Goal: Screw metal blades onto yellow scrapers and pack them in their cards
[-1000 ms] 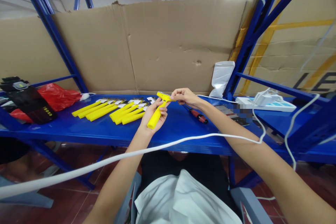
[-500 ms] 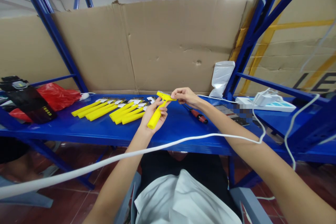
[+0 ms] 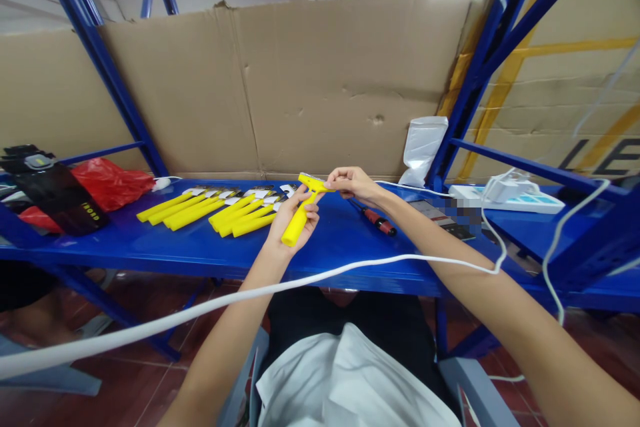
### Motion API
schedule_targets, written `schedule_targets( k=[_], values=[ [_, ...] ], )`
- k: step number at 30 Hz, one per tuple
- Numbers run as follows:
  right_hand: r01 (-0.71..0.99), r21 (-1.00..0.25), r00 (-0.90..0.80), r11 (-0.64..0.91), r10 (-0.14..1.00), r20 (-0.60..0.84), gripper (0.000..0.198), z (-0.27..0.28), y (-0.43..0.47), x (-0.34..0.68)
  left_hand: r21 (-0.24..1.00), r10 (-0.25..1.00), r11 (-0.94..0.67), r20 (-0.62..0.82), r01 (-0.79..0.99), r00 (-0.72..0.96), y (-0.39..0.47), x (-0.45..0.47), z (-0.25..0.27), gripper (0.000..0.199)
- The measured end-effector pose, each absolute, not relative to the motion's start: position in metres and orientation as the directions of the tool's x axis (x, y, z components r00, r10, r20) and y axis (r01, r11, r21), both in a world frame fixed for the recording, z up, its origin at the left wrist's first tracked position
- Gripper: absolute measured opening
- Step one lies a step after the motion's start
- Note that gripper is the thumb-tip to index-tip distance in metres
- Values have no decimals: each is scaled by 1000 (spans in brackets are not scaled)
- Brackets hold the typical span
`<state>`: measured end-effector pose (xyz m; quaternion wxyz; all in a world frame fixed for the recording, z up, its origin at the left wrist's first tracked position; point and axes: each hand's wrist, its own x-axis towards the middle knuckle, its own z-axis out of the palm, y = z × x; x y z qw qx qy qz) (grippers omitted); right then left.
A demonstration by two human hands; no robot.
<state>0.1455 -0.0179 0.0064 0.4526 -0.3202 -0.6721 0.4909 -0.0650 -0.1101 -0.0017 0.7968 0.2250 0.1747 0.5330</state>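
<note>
A yellow T-shaped scraper point(image 3: 295, 225) is held above the blue bench, its wide head up and its handle slanting down toward me. My left hand point(image 3: 285, 220) is closed round the upper handle, with the handle's lower end showing over the palm. At the right end of the head, my right hand point(image 3: 353, 184) pinches with thumb and fingers; whether a small part is also between them is hidden. Left of my left hand, several similar yellow scrapers point(image 3: 195, 212) lie in two groups, handles toward me. A red-and-black screwdriver point(image 3: 379, 221) lies below my right forearm.
A white cable point(image 3: 250, 295) crosses in front of my forearms. At left are a black bottle point(image 3: 55, 197) and a red plastic bag point(image 3: 113, 183). A white power strip point(image 3: 525, 200) sits at right near a blue rack post. A cardboard wall point(image 3: 325, 93) closes off the back.
</note>
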Motion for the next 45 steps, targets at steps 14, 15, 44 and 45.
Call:
schedule_targets(
  k=[14,15,44,45],
  values=[
    [-53,-962,-366,269,891,270,62,5,-15,147,550,931,319,-29,-772,364,-112,-65,-1,39],
    [-56,-961,-364,270,891,271,62,5,-15,147,548,930,320,-27,-773,367,-112,-65,-1,38],
    [-211,-965,-18,155,987,162,32,-19,31,165,504,927,301,44,-810,372,-117,-65,3,38],
    [-206,-965,-13,163,985,169,30,-19,31,166,504,928,296,50,-812,369,-118,-65,3,38]
  ],
)
